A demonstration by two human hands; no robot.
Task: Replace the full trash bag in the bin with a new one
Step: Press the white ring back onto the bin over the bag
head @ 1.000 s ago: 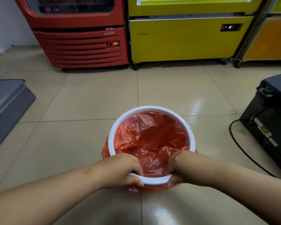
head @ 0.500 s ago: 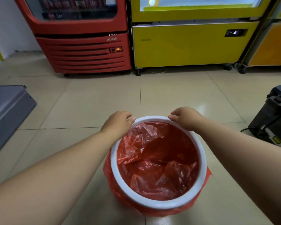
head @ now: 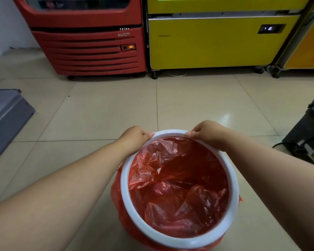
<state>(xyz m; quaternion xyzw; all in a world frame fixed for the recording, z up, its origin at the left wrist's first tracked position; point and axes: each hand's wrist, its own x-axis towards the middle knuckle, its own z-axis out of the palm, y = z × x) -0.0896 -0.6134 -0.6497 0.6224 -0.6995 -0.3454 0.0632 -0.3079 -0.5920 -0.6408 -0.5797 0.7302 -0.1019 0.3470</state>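
From the head camera, looking down: a round bin with a white ring (head: 233, 182) at its mouth stands on the beige tiled floor (head: 101, 113), low in the frame and a little right of centre. A red trash bag (head: 179, 189) lines the bin; its crumpled, glossy plastic fills the inside, and its edge spills out under the ring and hangs down the outside, showing on the left and at the bottom.

Both bare forearms reach in from the lower corners to the far side of the ring. The left hand (head: 134, 137) is curled over the far left part of the ring, fingertips resting on its white top. The right hand (head: 206, 133) is closed on the far right part, fingers bent over the edge. Whether either hand also pinches bag plastic under the ring is hard to say from this angle.

Beyond the bin, against the back, stands a red cooler (head: 87, 37) marked AUCM, with a yellow cabinet (head: 207, 40) just to its right. To the left of the bin, well apart, lies a grey slanted panel (head: 5, 115). To the right of the bin sits a black machine (head: 308, 136) with a black cable at its base.
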